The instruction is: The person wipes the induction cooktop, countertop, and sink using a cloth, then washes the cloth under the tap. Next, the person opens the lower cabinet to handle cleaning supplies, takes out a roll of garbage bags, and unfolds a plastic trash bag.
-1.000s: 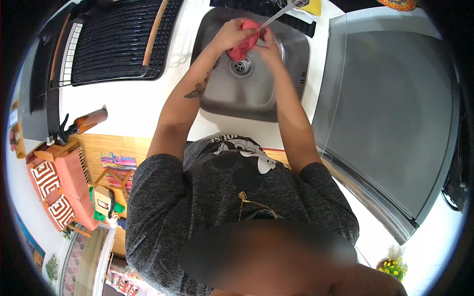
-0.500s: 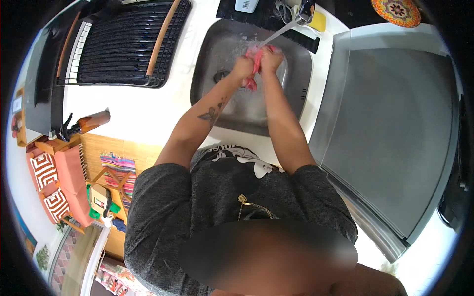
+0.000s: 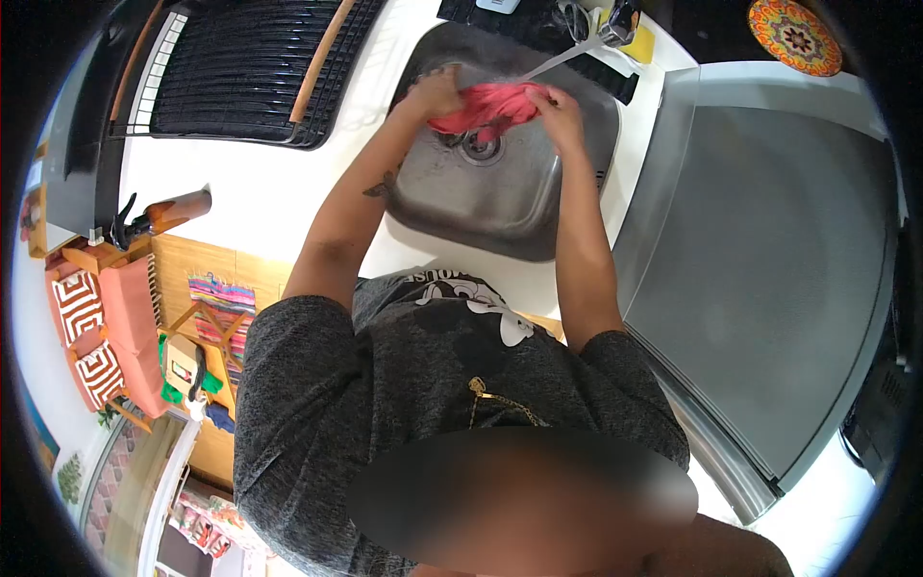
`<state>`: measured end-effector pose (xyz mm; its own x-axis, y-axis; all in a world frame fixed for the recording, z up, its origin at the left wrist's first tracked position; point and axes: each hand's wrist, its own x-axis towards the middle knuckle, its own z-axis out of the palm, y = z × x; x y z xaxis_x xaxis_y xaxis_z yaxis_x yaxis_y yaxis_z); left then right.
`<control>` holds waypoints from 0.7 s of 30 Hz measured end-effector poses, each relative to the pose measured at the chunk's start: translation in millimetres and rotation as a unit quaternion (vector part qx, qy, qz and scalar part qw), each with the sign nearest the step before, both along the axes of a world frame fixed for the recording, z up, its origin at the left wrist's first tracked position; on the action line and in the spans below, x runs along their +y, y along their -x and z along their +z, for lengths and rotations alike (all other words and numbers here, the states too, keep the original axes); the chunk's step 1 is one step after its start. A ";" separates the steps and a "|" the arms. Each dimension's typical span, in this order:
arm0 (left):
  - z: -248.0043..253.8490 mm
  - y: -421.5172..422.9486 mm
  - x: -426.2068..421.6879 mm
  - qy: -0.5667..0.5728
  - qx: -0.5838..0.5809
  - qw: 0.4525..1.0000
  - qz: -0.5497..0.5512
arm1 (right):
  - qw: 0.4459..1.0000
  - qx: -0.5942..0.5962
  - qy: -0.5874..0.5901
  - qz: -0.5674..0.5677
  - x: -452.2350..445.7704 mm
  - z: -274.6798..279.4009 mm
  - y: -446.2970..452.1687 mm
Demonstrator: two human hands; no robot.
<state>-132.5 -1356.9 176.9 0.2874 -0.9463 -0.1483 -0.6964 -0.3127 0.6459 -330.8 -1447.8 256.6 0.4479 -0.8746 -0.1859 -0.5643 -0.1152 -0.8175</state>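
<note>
A wet red cloth (image 3: 495,104) is stretched sideways over the steel sink (image 3: 471,207), above the drain. My left hand (image 3: 437,94) grips its left end, partly blurred. At the other end, the fingers of my right hand (image 3: 561,115) pinch the cloth near its upper corner. Water runs from the faucet (image 3: 615,29) in a slanting stream that meets the cloth's upper edge between my hands. The cloth's lower part hangs in loose folds.
A black dish rack (image 3: 250,77) with wooden handles stands left of the sink. An amber spray bottle (image 3: 178,212) lies on the white counter (image 3: 250,197). Behind the faucet is a yellow sponge (image 3: 641,44). A large grey-topped appliance (image 3: 760,269) stands at the right.
My hands were close together, bunching the cloth under the water; now they are farther apart with the cloth spread between them. The view has also shifted slightly.
</note>
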 end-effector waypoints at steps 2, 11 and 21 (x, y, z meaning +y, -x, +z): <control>37.6 19.2 -1.5 0.099 0.094 0.986 -0.094 | 0.995 0.041 0.068 0.065 0.9 6.2 -4.4; -11.1 57.6 -23.4 0.253 0.350 0.902 0.015 | 0.958 -0.279 -0.015 -0.058 19.0 30.8 9.7; 32.3 76.4 -21.7 0.171 0.716 0.671 0.089 | 0.806 -0.311 -0.497 -0.078 12.9 -16.5 13.4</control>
<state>-208.9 -1378.6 209.2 0.1941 -0.9652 -0.1755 0.7442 0.0284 0.6674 -344.1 -1434.9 240.1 0.6236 -0.4876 -0.6111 0.0469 0.8036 -0.5933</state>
